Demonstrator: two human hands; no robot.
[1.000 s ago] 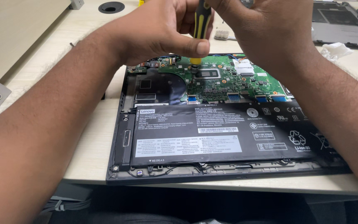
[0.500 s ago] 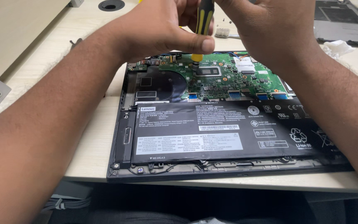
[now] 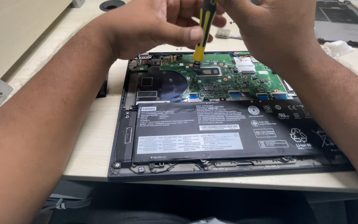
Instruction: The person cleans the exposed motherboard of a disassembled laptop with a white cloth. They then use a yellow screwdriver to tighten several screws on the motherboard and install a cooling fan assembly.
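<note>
An opened laptop [image 3: 123, 137] lies bottom side up on the desk, showing a long black battery [image 3: 228, 128] and a green circuit board [image 3: 237, 79] behind it. A yellow and black screwdriver [image 3: 203, 29] stands nearly upright with its tip on the board near the processor chip. My left hand [image 3: 150, 25] pinches the screwdriver's shaft between thumb and fingers. My right hand [image 3: 270, 25] is closed over the upper part of the handle, which runs out of the frame's top.
A light wooden desk [image 3: 88, 141] bears the laptop, its front edge just below it. A second grey laptop part [image 3: 344, 25] lies at the back right beside crumpled white material [image 3: 338, 47]. A round cable hole [image 3: 112, 5] and a small brush [image 3: 224, 33] are at the back.
The view has shifted slightly. Both hands stay on the screwdriver, whose tip remains on the board; only small movement of the hands shows.
</note>
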